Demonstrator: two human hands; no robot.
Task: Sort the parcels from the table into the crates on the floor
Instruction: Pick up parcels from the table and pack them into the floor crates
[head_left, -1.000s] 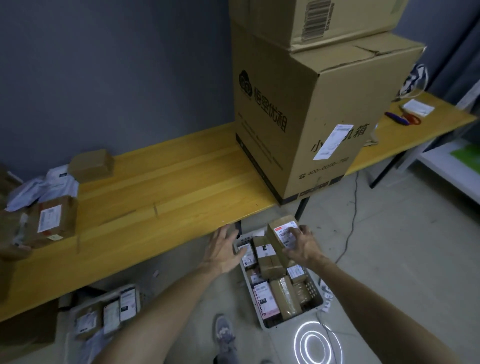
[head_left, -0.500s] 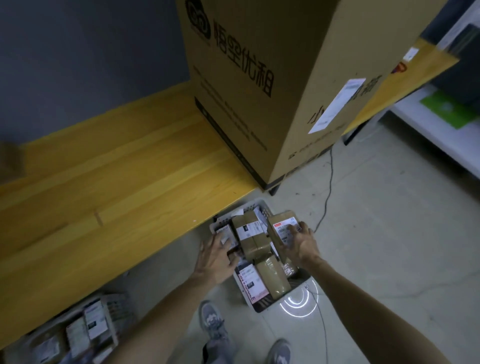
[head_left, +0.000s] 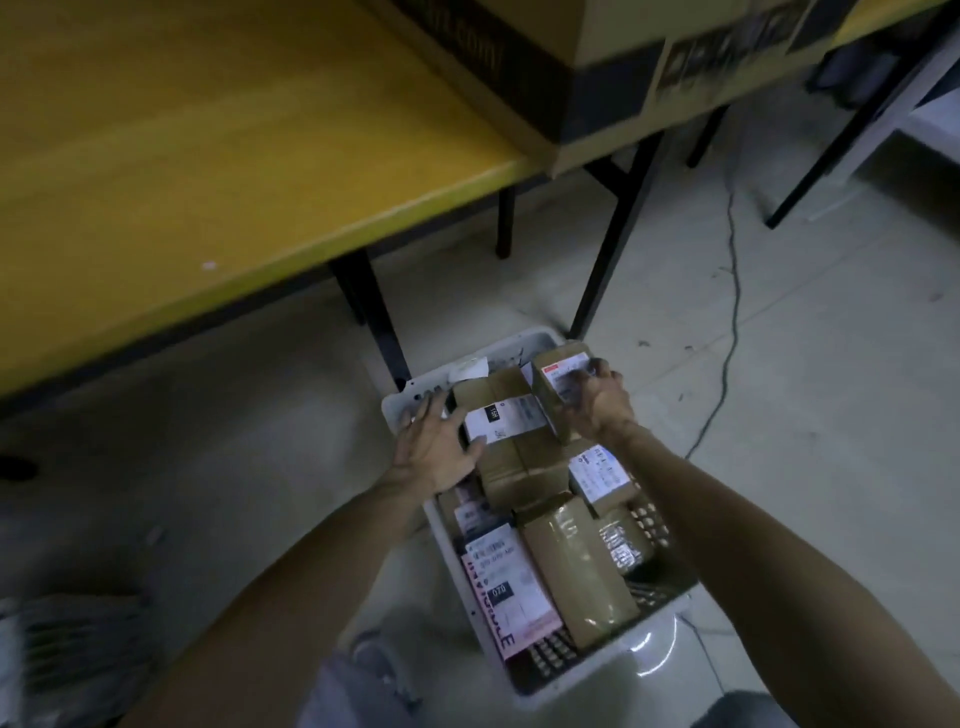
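Right hand (head_left: 597, 405) gripping one parcel (head_left: 553, 384), 1 o'clock in one crate (head_left: 613, 675); left hand (head_left: 434, 452) spread, since moved onto second parcel (head_left: 519, 462).

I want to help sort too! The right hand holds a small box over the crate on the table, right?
No. The head view shows the crate on the floor, beside the table. The right hand does hold a small box over it.
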